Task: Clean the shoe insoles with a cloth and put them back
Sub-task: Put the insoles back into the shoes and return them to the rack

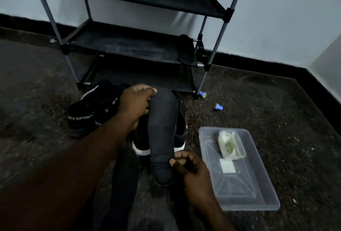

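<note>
A dark grey insole [162, 134] is held lengthwise between both hands above a black shoe with a white sole [144, 149]. My left hand [134, 103] grips its far toe end. My right hand [190, 168] pinches its near heel end. Another black shoe with white "SPORT" lettering [86, 114] lies to the left on the floor. A white cloth or wipe pack [230, 145] rests in a clear plastic lid [258, 184] on the right. A small white pad [227, 165] lies beside it.
A black shoe rack with grey poles [129, 46] stands ahead against the pale wall, with a dark item [186, 49] on its lower shelf. Two small blue caps [203, 95] [218, 107] lie on the dark speckled floor. A dark trouser leg [125, 184] lies below the insole.
</note>
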Demonstrator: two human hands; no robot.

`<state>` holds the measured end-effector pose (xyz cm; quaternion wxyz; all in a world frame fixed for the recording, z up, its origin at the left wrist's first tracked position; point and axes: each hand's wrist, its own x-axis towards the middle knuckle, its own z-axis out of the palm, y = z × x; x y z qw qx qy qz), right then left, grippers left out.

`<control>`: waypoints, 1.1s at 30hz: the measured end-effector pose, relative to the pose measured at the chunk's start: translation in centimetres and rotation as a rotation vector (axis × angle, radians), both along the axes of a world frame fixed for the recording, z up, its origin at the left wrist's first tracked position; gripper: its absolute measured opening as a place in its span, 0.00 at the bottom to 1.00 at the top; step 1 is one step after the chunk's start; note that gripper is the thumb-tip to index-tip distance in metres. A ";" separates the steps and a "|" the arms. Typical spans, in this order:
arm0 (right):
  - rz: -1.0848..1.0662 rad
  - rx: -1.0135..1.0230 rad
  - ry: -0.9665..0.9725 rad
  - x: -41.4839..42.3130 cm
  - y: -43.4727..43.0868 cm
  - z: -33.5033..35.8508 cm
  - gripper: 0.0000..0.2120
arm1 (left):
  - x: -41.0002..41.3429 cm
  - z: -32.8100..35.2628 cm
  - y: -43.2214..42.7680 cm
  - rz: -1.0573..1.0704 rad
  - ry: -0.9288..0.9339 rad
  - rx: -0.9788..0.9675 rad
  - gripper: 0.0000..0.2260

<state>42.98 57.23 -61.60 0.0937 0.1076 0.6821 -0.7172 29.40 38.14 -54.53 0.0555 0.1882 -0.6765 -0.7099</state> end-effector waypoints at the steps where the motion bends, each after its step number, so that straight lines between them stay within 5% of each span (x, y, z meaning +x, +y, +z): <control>1: -0.012 -0.010 0.016 -0.7 -0.1 -0.1 0.07 | -1.3 0.3 -0.1 0.014 0.007 0.011 0.08; 13: -0.173 0.049 0.242 -19.6 -5.0 4.1 0.07 | -17.4 7.2 -2.9 0.059 0.009 -0.133 0.09; 20: -0.205 0.235 0.281 -30.9 -7.3 2.6 0.05 | -16.3 3.3 -2.8 -0.062 -0.134 -0.155 0.04; 24: -0.178 0.309 0.302 -31.1 -8.2 4.5 0.12 | -14.7 0.6 -2.0 -0.097 -0.084 -0.030 0.16; 29: -0.149 0.286 0.340 -31.1 -8.7 5.4 0.22 | -15.1 0.4 -1.1 -0.034 -0.043 -0.023 0.08; 33: -0.112 0.378 0.387 -31.1 -8.5 5.4 0.18 | -16.2 0.6 -1.0 -0.014 -0.036 -0.031 0.06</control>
